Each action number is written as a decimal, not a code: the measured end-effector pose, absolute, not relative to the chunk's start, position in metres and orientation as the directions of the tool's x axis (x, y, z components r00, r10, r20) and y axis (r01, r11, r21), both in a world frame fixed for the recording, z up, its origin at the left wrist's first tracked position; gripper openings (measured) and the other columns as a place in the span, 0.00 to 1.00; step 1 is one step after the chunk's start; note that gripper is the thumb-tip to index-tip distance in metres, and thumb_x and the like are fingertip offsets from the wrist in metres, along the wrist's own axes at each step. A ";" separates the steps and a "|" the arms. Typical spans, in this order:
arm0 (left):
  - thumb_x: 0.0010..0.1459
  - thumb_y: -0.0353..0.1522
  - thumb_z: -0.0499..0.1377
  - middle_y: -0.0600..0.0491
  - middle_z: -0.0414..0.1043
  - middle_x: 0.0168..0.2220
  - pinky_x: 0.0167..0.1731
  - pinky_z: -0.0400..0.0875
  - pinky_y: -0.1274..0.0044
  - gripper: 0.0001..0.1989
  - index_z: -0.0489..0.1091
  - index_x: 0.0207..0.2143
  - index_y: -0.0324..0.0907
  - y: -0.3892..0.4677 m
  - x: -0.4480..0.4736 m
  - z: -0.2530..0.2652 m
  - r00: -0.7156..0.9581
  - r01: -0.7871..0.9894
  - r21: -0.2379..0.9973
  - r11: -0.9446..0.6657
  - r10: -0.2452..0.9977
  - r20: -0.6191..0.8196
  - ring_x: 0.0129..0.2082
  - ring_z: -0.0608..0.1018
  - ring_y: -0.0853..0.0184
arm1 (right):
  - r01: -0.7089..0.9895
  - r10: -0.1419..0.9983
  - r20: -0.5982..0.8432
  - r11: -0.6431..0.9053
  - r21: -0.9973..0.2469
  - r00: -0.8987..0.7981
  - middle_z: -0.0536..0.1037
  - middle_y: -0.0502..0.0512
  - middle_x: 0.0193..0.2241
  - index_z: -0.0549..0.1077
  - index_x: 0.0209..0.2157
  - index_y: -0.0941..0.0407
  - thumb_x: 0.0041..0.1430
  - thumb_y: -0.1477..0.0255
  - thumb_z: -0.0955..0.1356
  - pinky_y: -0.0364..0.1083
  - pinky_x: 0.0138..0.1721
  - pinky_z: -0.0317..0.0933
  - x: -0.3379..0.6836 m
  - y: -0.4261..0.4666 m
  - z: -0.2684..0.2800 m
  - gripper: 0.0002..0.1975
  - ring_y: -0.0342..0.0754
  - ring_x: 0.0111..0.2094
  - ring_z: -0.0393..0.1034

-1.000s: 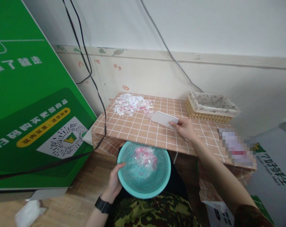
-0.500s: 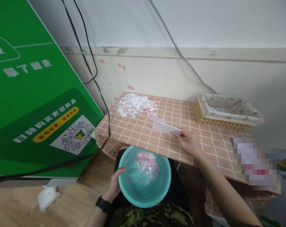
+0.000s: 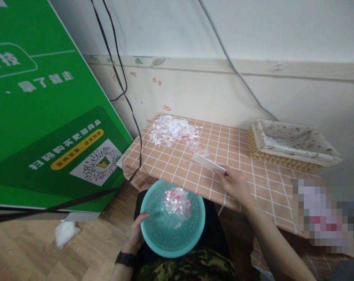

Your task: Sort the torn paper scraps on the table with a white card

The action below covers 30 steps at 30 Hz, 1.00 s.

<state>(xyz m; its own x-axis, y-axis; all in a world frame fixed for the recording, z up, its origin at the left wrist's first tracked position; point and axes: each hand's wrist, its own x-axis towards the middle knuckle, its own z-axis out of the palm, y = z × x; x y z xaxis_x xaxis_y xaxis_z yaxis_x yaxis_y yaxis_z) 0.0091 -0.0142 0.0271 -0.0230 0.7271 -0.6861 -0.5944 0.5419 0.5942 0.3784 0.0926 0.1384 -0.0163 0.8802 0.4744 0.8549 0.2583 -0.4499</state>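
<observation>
My left hand [image 3: 138, 230] grips the rim of a round turquoise plastic basket [image 3: 177, 244], its thumb over the edge. The basket rests on my lap below the table edge. A heap of white and pink scraps [image 3: 178, 205] lies inside it. My right hand [image 3: 235, 184] is closed on the right end of a flat white card-like piece [image 3: 209, 164], held low over the checked tablecloth [image 3: 177, 169]. Just behind the flat piece is a small clump of pinkish clear scraps [image 3: 198, 148]. Farther back, a bigger pile of white and pink scraps [image 3: 172, 130] lies on the table.
A cloth-lined wicker basket [image 3: 285, 156] stands at the table's right, by the wall. Pixelated items [image 3: 320, 214] lie at the right edge. A green sign panel [image 3: 48, 117] leans at left, with black cables [image 3: 132, 113] hanging before it. White plastic [image 3: 66, 233] lies on the floor.
My right hand has tilted the flat white piece, its left end now angled more steeply. The turquoise basket has shifted slightly left with my left hand, and its scraps have moved. The view has shifted a little.
</observation>
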 end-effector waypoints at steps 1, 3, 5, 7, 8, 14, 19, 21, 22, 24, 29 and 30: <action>0.47 0.30 0.65 0.45 0.83 0.29 0.35 0.76 0.67 0.07 0.79 0.29 0.36 -0.014 0.008 0.026 -0.024 -0.613 0.585 0.531 0.728 -0.685 0.28 0.82 0.55 | 0.851 0.880 0.475 0.264 -0.453 -0.020 0.71 0.51 0.16 0.71 0.22 0.52 0.62 0.59 0.64 0.45 0.24 0.54 0.377 0.093 0.139 0.18 0.46 0.18 0.65; 0.47 0.31 0.64 0.44 0.83 0.32 0.39 0.76 0.65 0.09 0.80 0.32 0.35 -0.011 0.007 0.022 -0.007 -0.641 0.570 0.514 0.739 -0.673 0.30 0.83 0.54 | 0.842 0.886 0.464 0.253 -0.476 -0.005 0.72 0.52 0.18 0.72 0.25 0.53 0.62 0.59 0.64 0.45 0.24 0.55 0.374 0.095 0.140 0.16 0.46 0.19 0.66; 0.48 0.31 0.64 0.44 0.83 0.32 0.41 0.76 0.64 0.10 0.79 0.33 0.34 -0.007 0.007 0.019 0.019 -0.645 0.573 0.506 0.760 -0.649 0.31 0.83 0.54 | 0.832 0.898 0.439 0.235 -0.502 0.012 0.73 0.52 0.19 0.74 0.28 0.53 0.63 0.59 0.64 0.45 0.24 0.55 0.372 0.097 0.142 0.16 0.46 0.20 0.67; 0.46 0.29 0.64 0.44 0.82 0.28 0.39 0.76 0.64 0.09 0.79 0.31 0.33 -0.003 0.007 0.015 0.051 -0.629 0.573 0.526 0.763 -0.645 0.28 0.83 0.54 | 0.823 0.910 0.415 0.235 -0.517 0.001 0.74 0.52 0.20 0.74 0.30 0.54 0.63 0.59 0.63 0.44 0.25 0.55 0.367 0.101 0.142 0.16 0.47 0.21 0.67; 0.46 0.29 0.64 0.45 0.82 0.28 0.39 0.76 0.65 0.09 0.79 0.31 0.33 -0.001 0.006 0.014 0.060 -0.626 0.571 0.531 0.763 -0.644 0.28 0.82 0.55 | 0.823 0.914 0.406 0.238 -0.515 -0.010 0.74 0.52 0.20 0.74 0.30 0.54 0.64 0.59 0.63 0.44 0.25 0.55 0.363 0.102 0.142 0.16 0.47 0.21 0.67; 0.47 0.28 0.64 0.46 0.82 0.27 0.37 0.75 0.69 0.07 0.78 0.31 0.33 0.012 -0.002 0.013 0.074 -0.657 0.562 0.501 0.786 -0.614 0.26 0.81 0.58 | 0.872 0.915 0.400 0.228 -0.433 -0.040 0.77 0.56 0.24 0.74 0.35 0.55 0.66 0.62 0.60 0.45 0.27 0.54 0.333 0.105 0.135 0.16 0.50 0.25 0.70; 0.48 0.30 0.66 0.45 0.82 0.30 0.39 0.74 0.70 0.10 0.78 0.33 0.33 0.021 0.000 0.020 0.112 -0.662 0.547 0.512 0.790 -0.603 0.30 0.82 0.57 | 0.837 0.918 0.395 0.240 -0.492 -0.030 0.73 0.53 0.21 0.70 0.30 0.55 0.65 0.60 0.61 0.45 0.26 0.53 0.314 0.102 0.132 0.16 0.48 0.23 0.67; 0.47 0.30 0.66 0.45 0.82 0.31 0.40 0.74 0.69 0.10 0.78 0.33 0.33 0.023 0.005 0.024 0.129 -0.665 0.537 0.518 0.789 -0.601 0.32 0.82 0.56 | 0.810 0.916 0.401 0.210 -0.547 0.033 0.72 0.52 0.21 0.68 0.28 0.54 0.64 0.58 0.61 0.44 0.26 0.52 0.312 0.100 0.131 0.17 0.47 0.23 0.66; 0.47 0.31 0.66 0.45 0.82 0.31 0.40 0.74 0.69 0.10 0.78 0.33 0.33 0.024 0.007 0.027 0.135 -0.661 0.540 0.521 0.791 -0.597 0.32 0.82 0.56 | 0.800 0.911 0.405 0.185 -0.571 0.078 0.71 0.51 0.21 0.67 0.27 0.54 0.64 0.56 0.61 0.44 0.26 0.52 0.313 0.098 0.130 0.18 0.47 0.23 0.65; 0.48 0.31 0.65 0.46 0.82 0.31 0.40 0.75 0.69 0.11 0.78 0.34 0.34 0.025 0.012 0.033 0.154 -0.642 0.555 0.529 0.798 -0.583 0.33 0.82 0.56 | 0.792 0.892 0.417 0.125 -0.597 0.174 0.70 0.50 0.21 0.65 0.27 0.54 0.64 0.56 0.61 0.44 0.25 0.51 0.316 0.092 0.128 0.18 0.46 0.22 0.64; 0.48 0.31 0.65 0.46 0.83 0.32 0.41 0.75 0.67 0.12 0.78 0.36 0.36 0.027 0.020 0.049 0.182 -0.618 0.560 0.551 0.794 -0.581 0.36 0.82 0.53 | 0.812 0.836 0.455 0.021 -0.584 0.306 0.65 0.48 0.19 0.61 0.27 0.53 0.65 0.59 0.61 0.45 0.25 0.49 0.323 0.065 0.124 0.16 0.45 0.21 0.61; 0.47 0.31 0.65 0.45 0.83 0.32 0.41 0.75 0.67 0.12 0.78 0.36 0.36 0.027 0.021 0.052 0.182 -0.618 0.555 0.557 0.788 -0.589 0.37 0.82 0.52 | 0.819 0.831 0.467 0.026 -0.574 0.301 0.66 0.48 0.19 0.61 0.27 0.53 0.65 0.59 0.61 0.45 0.25 0.50 0.324 0.059 0.123 0.15 0.46 0.22 0.61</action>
